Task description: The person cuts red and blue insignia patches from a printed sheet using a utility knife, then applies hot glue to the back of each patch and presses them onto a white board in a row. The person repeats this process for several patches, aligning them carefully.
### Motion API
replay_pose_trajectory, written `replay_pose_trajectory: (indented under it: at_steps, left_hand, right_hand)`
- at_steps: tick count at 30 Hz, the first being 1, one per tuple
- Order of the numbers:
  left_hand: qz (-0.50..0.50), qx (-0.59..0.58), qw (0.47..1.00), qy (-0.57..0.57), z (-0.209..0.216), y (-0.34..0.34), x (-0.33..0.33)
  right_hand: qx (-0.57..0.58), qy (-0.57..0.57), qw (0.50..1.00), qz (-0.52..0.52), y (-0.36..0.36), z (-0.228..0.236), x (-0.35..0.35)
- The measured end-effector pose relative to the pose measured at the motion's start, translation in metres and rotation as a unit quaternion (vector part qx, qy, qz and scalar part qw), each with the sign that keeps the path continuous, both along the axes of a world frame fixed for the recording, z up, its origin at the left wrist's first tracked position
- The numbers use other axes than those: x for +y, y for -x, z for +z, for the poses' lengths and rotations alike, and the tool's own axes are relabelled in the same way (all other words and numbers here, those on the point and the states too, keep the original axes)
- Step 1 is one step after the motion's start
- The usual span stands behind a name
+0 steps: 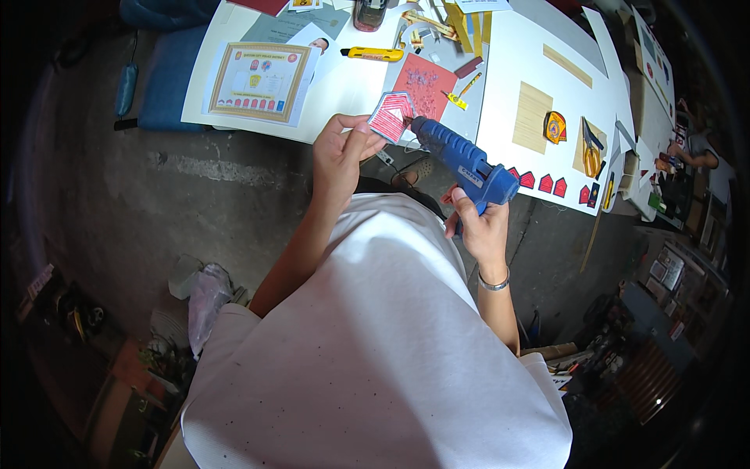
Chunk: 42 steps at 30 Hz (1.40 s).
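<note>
The person's left grip [341,150] pinches a red-and-white patch [388,119] near the front edge of the worktop [344,87]; the right grip [482,225] holds a blue glue gun [465,162], its tip toward the patch.

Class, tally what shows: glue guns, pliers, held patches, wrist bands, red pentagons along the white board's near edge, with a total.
Glue guns: 1
Pliers: 1
Held patches: 1
Wrist bands: 1
Red pentagons: 5, one partly hidden
Total: 9
</note>
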<state>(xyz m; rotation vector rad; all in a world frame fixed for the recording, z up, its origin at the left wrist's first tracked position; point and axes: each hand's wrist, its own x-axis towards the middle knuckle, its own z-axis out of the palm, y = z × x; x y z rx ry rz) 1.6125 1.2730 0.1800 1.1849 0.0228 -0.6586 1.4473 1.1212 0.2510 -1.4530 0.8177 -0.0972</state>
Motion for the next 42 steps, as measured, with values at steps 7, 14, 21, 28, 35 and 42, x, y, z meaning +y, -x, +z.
replay_pose_trajectory:
  at_steps: [7,14,21,28,35,42]
  left_hand:
    - [0.048,0.119,0.989,0.071,-0.027,-0.003,0.003]
    - [0.158,0.276,0.944,0.087,-0.083,-0.022,0.021]
    - [0.122,0.149,0.977,0.089,-0.067,-0.052,0.055]
    - [0.073,0.084,0.991,0.076,-0.043,-0.052,0.069]
    - [0.129,0.006,0.987,0.09,-0.028,-0.084,0.117]
    - [0.194,-0.036,0.957,0.214,0.014,-0.146,0.192]
  right_hand:
    - [-0.035,0.041,0.998,0.012,-0.002,0.001,0.001]
    - [-0.086,0.04,0.993,-0.07,0.003,-0.086,-0.019]
    - [0.034,0.177,0.978,-0.103,-0.011,-0.241,-0.047]
    - [0.043,0.229,0.967,-0.1,-0.026,-0.285,-0.052]
    - [0.177,0.504,0.825,-0.183,-0.002,-0.265,0.0]
    - [0.02,0.557,0.826,0.076,-0.077,-0.226,0.023]
